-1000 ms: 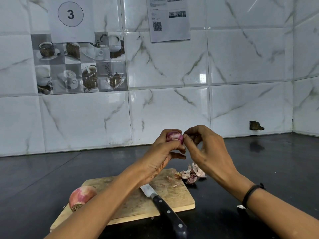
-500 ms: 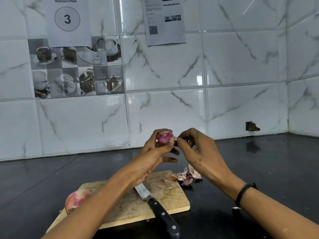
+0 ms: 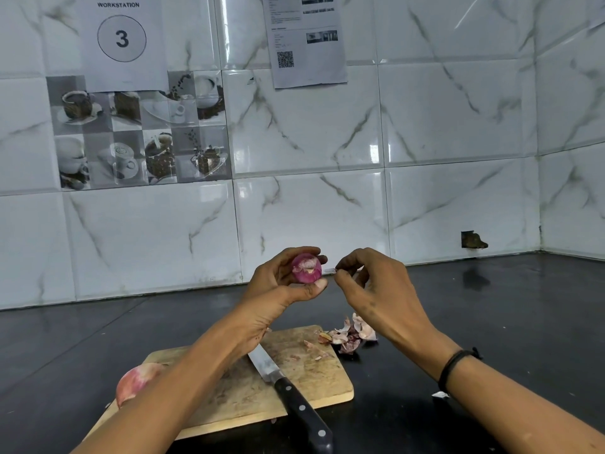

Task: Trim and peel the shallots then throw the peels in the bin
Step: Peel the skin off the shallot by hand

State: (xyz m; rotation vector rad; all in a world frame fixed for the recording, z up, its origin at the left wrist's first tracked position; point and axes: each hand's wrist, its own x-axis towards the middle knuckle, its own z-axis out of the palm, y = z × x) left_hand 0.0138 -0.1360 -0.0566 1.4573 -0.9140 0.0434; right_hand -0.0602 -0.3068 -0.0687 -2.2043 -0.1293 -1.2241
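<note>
My left hand (image 3: 281,283) holds a purple shallot (image 3: 306,268) up above the counter, fingers curled round it, its trimmed pale end facing me. Just to its right, my right hand (image 3: 373,286) pinches a thin strip of peel (image 3: 329,271) that still reaches the shallot. A second, unpeeled shallot (image 3: 134,380) lies at the left end of the wooden cutting board (image 3: 235,398), partly hidden by my left forearm. A heap of peels (image 3: 350,334) sits on the counter off the board's far right corner. No bin is in view.
A black-handled knife (image 3: 288,391) lies diagonally on the board, its handle over the near edge. The black counter (image 3: 491,316) runs to the tiled wall behind and on the right. A small white scrap (image 3: 439,394) lies under my right forearm.
My right hand has drawn a little to the right of the shallot, pulling a strip of peel out with it. The shallot's trimmed end now faces me more.
</note>
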